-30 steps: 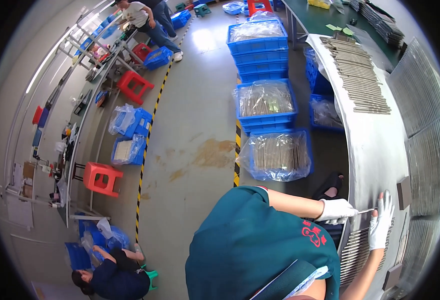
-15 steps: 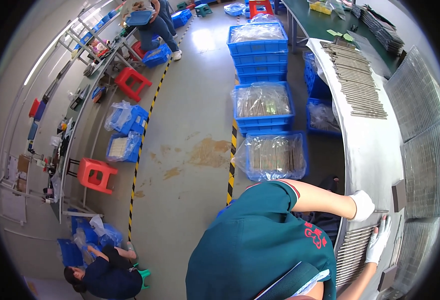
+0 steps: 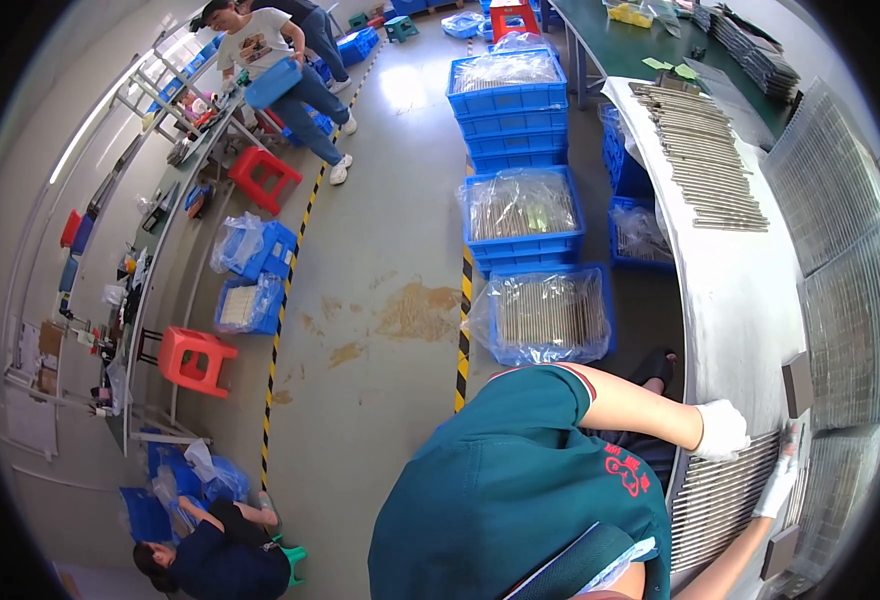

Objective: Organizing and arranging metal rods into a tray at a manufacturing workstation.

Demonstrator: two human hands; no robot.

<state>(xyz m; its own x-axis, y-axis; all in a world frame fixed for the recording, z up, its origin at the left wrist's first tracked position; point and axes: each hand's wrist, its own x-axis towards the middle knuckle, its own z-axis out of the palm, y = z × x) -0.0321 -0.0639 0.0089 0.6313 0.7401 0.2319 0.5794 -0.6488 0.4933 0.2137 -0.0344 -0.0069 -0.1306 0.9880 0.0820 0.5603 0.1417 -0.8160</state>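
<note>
"How's the left hand [image 3: 722,430]?"
"Curled at the far corner of the metal rods [image 3: 720,500]. I can't tell if it holds one."
"And the right hand [image 3: 780,485]?"
"By their right ends. Its fingers look straight."
"How much is done?"
"Many lie side by side on the table [image 3: 745,350]. I can't tell what's left."

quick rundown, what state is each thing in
near rods: lying side by side
far rods: lying side by side
left hand: gloved, grip unclear
right hand: gloved, fingers extended
nearest crate: filled with rods, plastic-covered
nearest red stool: upright, unoccupied
lower green stool: occupied
blue container: held by a co-worker
</note>
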